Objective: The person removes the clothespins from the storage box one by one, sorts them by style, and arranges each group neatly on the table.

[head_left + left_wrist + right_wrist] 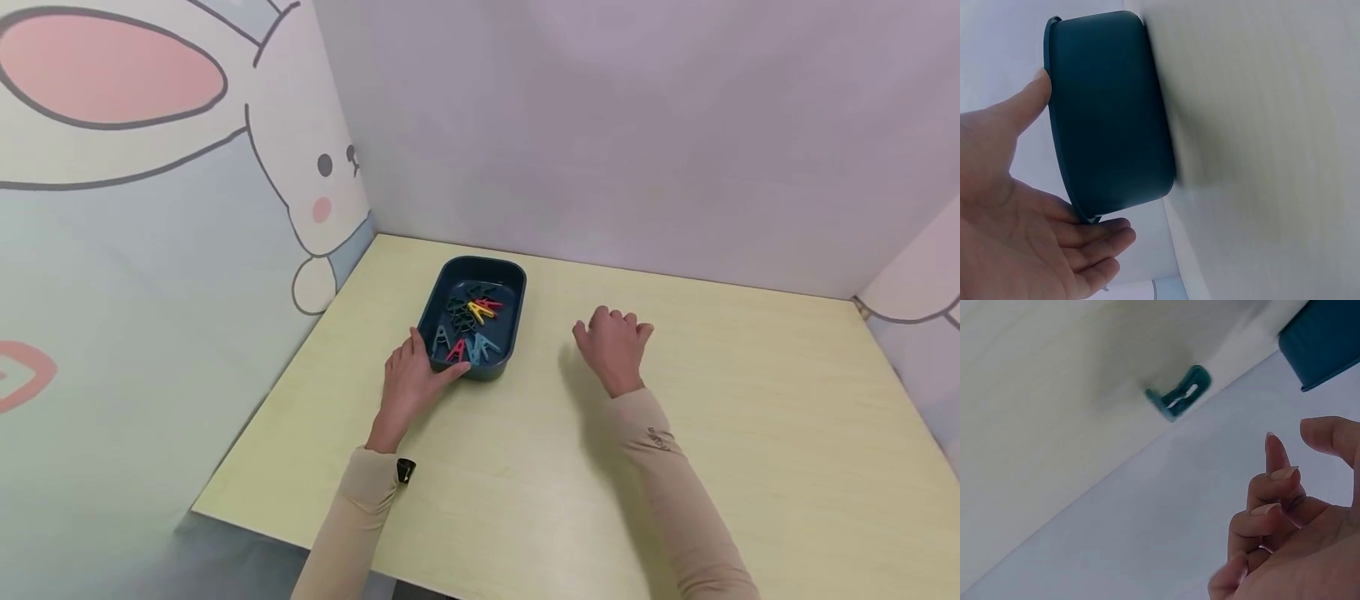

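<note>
A dark teal plastic basin [512,333] stands on the table with several clothespins in it, among them a yellow clothespin [481,312], a red clothespin [457,350] and blue ones. My left hand [412,380] holds the basin's near left corner, thumb on the near rim and fingers along the left side. To the right of the basin, my right hand [617,346] hovers over the table, fingers loosely bent, holding nothing. A dark green clothespin [1197,381], slightly blurred, shows beyond its fingers in the right wrist view; the head view does not show it.
The pale wooden table [750,417] meets a plain wall [600,150] at the back. A wall with a painted rabbit [300,183] borders its left side, and another wall stands at the right.
</note>
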The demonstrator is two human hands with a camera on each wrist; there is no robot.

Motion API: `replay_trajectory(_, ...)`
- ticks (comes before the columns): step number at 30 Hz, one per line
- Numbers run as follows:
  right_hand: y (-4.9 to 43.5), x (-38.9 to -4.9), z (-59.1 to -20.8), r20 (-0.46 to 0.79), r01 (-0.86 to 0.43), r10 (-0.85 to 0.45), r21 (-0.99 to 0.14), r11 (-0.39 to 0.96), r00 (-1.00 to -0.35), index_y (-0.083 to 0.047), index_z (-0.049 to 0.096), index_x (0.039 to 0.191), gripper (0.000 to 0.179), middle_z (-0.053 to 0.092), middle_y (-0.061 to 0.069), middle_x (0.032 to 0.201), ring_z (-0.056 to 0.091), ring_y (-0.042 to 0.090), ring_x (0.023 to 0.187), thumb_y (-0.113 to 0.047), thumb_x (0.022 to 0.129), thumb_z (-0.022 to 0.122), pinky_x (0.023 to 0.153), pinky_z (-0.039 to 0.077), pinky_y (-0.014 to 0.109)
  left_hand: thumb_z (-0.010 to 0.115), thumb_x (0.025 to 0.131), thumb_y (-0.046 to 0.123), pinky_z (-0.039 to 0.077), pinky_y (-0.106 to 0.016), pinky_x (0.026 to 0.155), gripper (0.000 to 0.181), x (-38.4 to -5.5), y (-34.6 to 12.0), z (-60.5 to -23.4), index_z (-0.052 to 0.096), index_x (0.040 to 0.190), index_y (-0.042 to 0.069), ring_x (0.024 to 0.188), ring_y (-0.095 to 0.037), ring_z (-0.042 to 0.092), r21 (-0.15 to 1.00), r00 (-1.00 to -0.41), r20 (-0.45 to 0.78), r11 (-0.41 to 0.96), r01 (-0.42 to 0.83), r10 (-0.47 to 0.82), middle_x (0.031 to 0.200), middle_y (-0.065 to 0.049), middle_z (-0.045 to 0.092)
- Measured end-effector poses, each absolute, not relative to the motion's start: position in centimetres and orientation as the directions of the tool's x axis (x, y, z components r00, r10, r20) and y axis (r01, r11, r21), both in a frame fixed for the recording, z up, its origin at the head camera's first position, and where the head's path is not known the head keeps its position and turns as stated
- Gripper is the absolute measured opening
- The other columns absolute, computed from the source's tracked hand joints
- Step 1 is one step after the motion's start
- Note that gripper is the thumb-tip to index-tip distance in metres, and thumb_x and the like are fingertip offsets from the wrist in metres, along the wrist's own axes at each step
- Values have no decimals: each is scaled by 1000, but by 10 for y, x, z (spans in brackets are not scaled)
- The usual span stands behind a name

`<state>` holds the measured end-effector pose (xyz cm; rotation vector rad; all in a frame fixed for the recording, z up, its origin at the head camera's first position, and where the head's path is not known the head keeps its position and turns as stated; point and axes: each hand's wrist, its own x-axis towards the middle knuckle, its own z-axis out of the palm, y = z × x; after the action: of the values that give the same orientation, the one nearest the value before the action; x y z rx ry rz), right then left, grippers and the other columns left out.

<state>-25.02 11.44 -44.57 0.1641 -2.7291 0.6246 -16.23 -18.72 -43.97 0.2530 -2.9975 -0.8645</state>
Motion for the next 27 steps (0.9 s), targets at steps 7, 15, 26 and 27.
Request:
replay_trajectory(7,77,-244,-423,394,-335,-152,-452,827,-907,5,69,97,31,67,23,89,59,44,84,-26,98,65,75,49,56,75,88,61,18,-58,122,119,-165,-186,-440,13,160,-12,146,-48,28,544,-987,-34,826,-148,-154,161,-33,28)
replay_trajectory(15,23,-243,-413,352,-474,-343,-420,773,-871,2,71,100,25,69,17,92,63,34,83,-24,98,71,75,54,49,74,88,62,19,-58,122,119,-166,-184,-441,13,160,-12,146,-48,29,539,-987,-28,829,-146,-156,161,-33,29)
replay_trajectory(26,-32,-249,-420,98,-503,-506,-372,780,-857,-5,75,100,18,72,8,92,67,25,81,-23,100,71,77,57,44,74,89,60,22,-58,120,118,-162,-185,-439,16,159,-13,145,-49,32,523,-987,-7,840,-141,-161,159,-33,32)
replay_trajectory(27,-34,-249,-421,75,-502,-513,-368,783,-855,-6,75,100,17,72,7,92,67,24,81,-23,100,71,78,57,44,75,89,60,23,-58,120,117,-162,-184,-439,16,159,-13,145,-49,33,525,-987,-6,840,-139,-160,159,-33,33)
